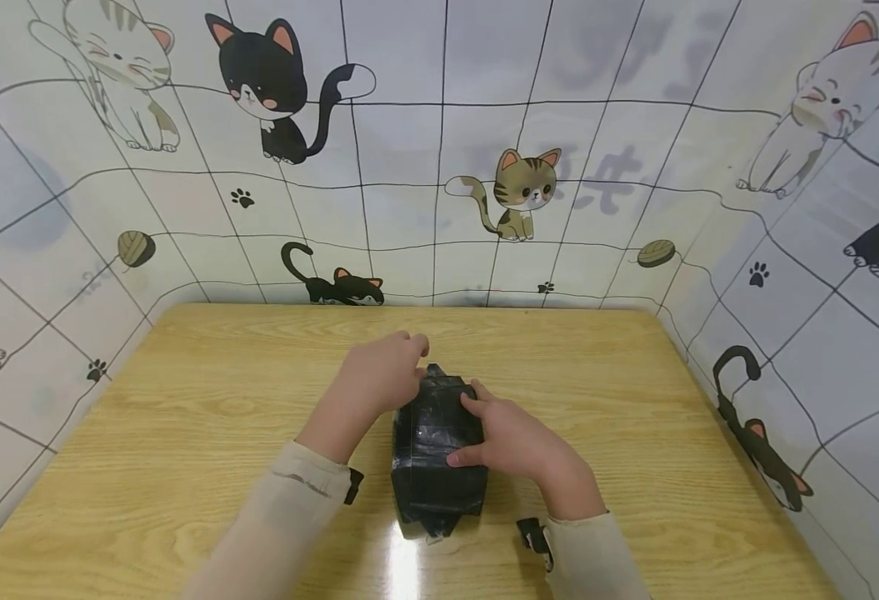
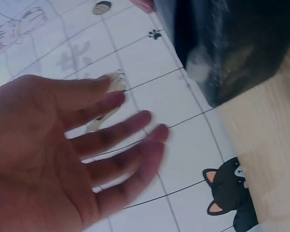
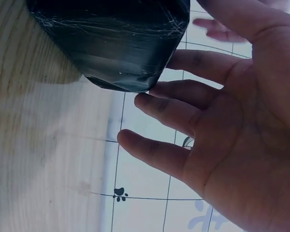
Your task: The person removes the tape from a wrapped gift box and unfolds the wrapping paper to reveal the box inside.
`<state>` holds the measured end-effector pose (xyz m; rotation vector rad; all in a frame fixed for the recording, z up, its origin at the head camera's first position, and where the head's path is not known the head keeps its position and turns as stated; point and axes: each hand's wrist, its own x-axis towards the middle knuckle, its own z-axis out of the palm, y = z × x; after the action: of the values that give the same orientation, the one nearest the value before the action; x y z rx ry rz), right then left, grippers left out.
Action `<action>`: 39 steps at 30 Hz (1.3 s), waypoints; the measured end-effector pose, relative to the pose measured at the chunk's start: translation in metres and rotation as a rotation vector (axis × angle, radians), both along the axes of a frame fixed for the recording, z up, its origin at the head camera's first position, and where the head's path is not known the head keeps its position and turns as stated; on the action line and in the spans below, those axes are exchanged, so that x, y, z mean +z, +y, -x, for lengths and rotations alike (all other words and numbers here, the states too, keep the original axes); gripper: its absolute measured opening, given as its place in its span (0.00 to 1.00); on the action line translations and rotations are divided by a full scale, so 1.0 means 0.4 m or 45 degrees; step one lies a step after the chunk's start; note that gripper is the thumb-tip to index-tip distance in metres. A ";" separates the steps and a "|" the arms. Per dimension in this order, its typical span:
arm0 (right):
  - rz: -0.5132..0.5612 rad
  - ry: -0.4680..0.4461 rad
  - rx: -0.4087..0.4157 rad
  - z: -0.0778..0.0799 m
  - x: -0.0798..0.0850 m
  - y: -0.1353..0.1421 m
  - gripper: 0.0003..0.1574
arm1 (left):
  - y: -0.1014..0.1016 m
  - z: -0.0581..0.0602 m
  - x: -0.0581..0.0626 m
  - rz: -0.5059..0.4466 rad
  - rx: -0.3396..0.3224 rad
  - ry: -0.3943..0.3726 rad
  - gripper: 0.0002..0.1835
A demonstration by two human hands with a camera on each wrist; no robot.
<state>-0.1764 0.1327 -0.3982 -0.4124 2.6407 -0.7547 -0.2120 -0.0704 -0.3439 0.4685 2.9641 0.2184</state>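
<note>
A black box-like package (image 1: pixel 439 442), wrapped in shiny, creased plastic or tape, lies on the table with pointed folds at its far and near ends. My left hand (image 1: pixel 387 371) hovers by its far left corner, loosely bent. In the left wrist view that hand (image 2: pixel 63 150) appears apart from the package (image 2: pixel 241 43), with nothing visibly held. My right hand (image 1: pixel 517 437) rests on the package's right side, thumb and fingers spread over it. The right wrist view has the right hand's fingers (image 3: pixel 169 108) fairly straight beside the package (image 3: pixel 116 53); some fingertips are hidden behind it.
The package lies on a light wooden table (image 1: pixel 222 433). A white cloth wall (image 1: pixel 402 208) with grid lines and cartoon cats encloses the back and both sides. A dark strap piece (image 1: pixel 352 486) shows at the left sleeve, another strap (image 1: pixel 534 537) at the right.
</note>
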 end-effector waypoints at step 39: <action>0.049 0.191 -0.015 -0.006 -0.019 0.038 0.41 | -0.018 -0.184 -0.106 -0.107 0.216 0.057 0.20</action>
<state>-0.1739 0.1481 -0.4058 -0.4817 2.7736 -0.8091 -0.1383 -0.0777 -0.3862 0.2334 3.0494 0.3562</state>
